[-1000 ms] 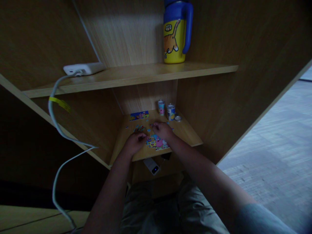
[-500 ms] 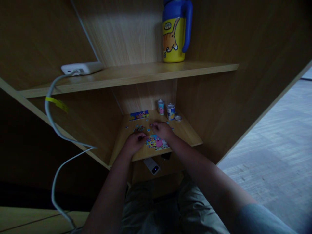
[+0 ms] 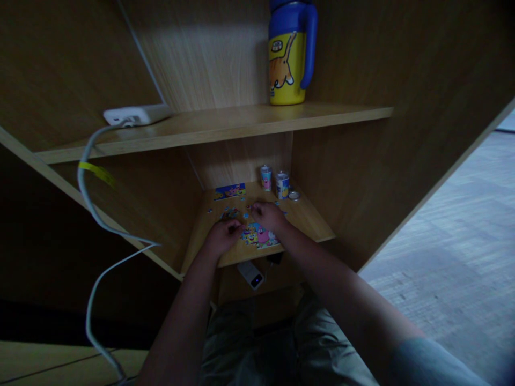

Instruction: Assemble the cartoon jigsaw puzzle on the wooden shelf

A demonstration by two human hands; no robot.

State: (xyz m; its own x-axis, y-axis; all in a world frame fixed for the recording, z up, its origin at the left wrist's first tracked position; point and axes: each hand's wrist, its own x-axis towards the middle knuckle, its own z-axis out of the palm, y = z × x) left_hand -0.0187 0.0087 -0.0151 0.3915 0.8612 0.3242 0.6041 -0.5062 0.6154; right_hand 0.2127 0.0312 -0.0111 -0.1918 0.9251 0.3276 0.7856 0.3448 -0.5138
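Observation:
A partly joined cartoon jigsaw puzzle (image 3: 262,236) lies near the front edge of the lower shelf, pink and yellow figures on it. At its left edge is my left hand (image 3: 222,236), fingers curled into a pinch; whatever they hold is too small to make out. My right hand (image 3: 269,215) reaches over the puzzle from the right, closed, with a small puzzle piece (image 3: 248,207) at its fingertips. Loose puzzle pieces (image 3: 230,213) are scattered beyond my left hand. Between the hands lies a light-blue puzzle piece (image 3: 245,215). The right forearm hides part of the puzzle.
Behind stand a picture card (image 3: 230,191) and two small printed cans (image 3: 266,178), with a round lid (image 3: 294,196) beside them. An upper shelf (image 3: 225,128) holds a yellow-blue mug (image 3: 287,64) and a white charger (image 3: 139,114) with a hanging cable (image 3: 89,201). A power bank (image 3: 250,274) sits below.
Both hands stay almost where they were. The whole view has shifted very slightly; the pieces and cans keep their places.

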